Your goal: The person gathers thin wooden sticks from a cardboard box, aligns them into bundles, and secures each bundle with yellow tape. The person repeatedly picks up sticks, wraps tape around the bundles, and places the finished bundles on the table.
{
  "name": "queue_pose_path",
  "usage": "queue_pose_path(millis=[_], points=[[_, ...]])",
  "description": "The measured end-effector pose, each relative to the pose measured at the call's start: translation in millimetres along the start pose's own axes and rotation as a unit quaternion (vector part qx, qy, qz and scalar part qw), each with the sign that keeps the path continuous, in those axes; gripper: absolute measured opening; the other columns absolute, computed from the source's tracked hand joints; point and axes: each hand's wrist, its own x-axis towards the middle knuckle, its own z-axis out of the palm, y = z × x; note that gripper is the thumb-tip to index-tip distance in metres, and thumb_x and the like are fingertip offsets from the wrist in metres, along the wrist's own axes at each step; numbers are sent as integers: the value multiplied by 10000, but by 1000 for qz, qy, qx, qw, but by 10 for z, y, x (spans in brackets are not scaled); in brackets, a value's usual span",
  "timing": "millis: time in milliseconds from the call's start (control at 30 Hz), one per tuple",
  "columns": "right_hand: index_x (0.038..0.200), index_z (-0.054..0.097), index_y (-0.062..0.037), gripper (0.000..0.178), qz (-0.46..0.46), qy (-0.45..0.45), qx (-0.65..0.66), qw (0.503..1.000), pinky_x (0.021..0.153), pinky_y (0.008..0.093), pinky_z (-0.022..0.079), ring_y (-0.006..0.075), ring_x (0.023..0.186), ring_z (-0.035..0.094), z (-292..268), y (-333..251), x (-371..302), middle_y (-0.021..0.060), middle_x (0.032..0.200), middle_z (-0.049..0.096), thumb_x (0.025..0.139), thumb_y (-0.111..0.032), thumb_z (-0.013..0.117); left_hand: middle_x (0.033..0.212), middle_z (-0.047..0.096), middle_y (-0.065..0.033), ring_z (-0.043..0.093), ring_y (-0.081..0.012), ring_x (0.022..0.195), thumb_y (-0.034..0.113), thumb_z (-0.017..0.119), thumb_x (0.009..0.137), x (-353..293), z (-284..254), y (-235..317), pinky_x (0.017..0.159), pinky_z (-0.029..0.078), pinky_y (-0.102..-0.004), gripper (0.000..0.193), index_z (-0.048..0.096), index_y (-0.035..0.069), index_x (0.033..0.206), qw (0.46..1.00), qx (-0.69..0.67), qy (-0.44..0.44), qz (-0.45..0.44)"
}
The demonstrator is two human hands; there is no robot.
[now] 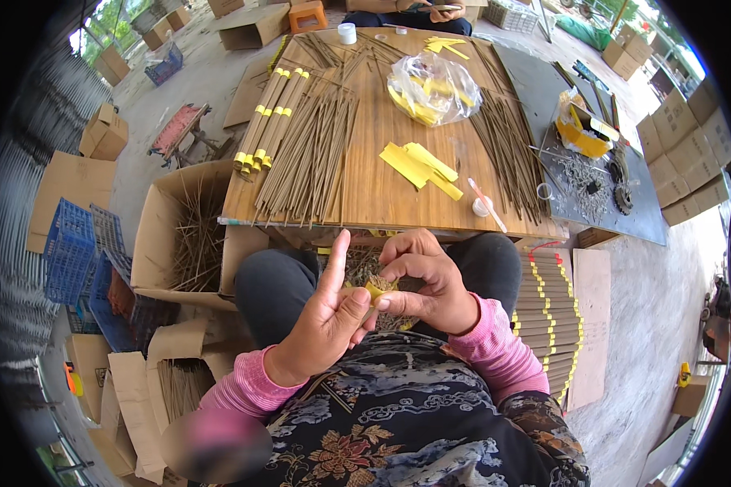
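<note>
In front of my lap, both hands are at a bundle of thin brown incense sticks point(384, 282), seen end-on with a yellow paper strip point(373, 290) around its end. My left hand point(317, 329) grips it with the thumb pressed on the paper and the index finger stretched upward. From the other side, my right hand point(434, 284) pinches the strip's edge between thumb and curled fingers. The rest of the bundle is hidden beneath my hands. Loose incense sticks point(313, 154) lie on the wooden table point(365, 199) ahead, beside finished bundles with yellow bands point(272, 122).
Yellow paper strips point(418, 168), a plastic bag point(434, 89) and a small white pot with a brush point(482, 207) are on the table. Cardboard boxes of sticks point(150, 235) stand at my left. Banded bundles point(548, 316) lie low at right. Another person point(410, 18) sits across.
</note>
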Motion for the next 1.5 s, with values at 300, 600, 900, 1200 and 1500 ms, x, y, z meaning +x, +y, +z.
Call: queue_pose_path(millis=[300, 600, 900, 1200, 1500], points=[[651, 543, -62, 186, 42, 64, 6, 997, 668, 313, 389, 209, 714, 513, 151, -139, -122, 61, 770, 542, 727, -131, 697, 717, 477, -11, 407, -47, 569, 279, 355, 951, 18, 13, 10, 477, 354, -173, 609, -4, 73, 1397, 1000, 9, 4, -2], [671, 548, -60, 164, 56, 86, 17, 995, 659, 306, 386, 206, 697, 510, 211, -160, -160, 64, 758, 546, 736, -120, 686, 709, 495, -2, 390, -25, 560, 219, 383, 949, 6, -21, -28, 500, 352, -164, 611, -2, 57, 1395, 1000, 18, -3, 1], [649, 544, -62, 198, 43, 60, 2, 997, 688, 313, 391, 214, 725, 524, 142, -125, -130, 72, 780, 557, 724, -150, 704, 689, 487, -10, 398, -32, 547, 226, 379, 950, 9, 10, -19, 479, 346, -165, 592, 32, 40, 1392, 1000, 20, 10, 5], [660, 557, -54, 237, 104, 110, -202, 968, 672, 335, 405, 244, 671, 520, 131, -255, -29, 72, 676, 537, 667, -214, 731, 696, 492, -8, 406, -34, 551, 218, 357, 955, 51, 87, -75, 463, 347, -165, 569, 37, 38, 1390, 985, 123, 111, 50], [827, 593, 10, 173, 168, 29, -2, 985, 620, 334, 433, 265, 683, 556, 111, -279, -106, 124, 714, 559, 802, -158, 625, 719, 486, -1, 412, -29, 581, 206, 369, 951, 31, 153, -131, 507, 366, -166, 611, -23, 51, 1392, 967, 206, 113, 98]])
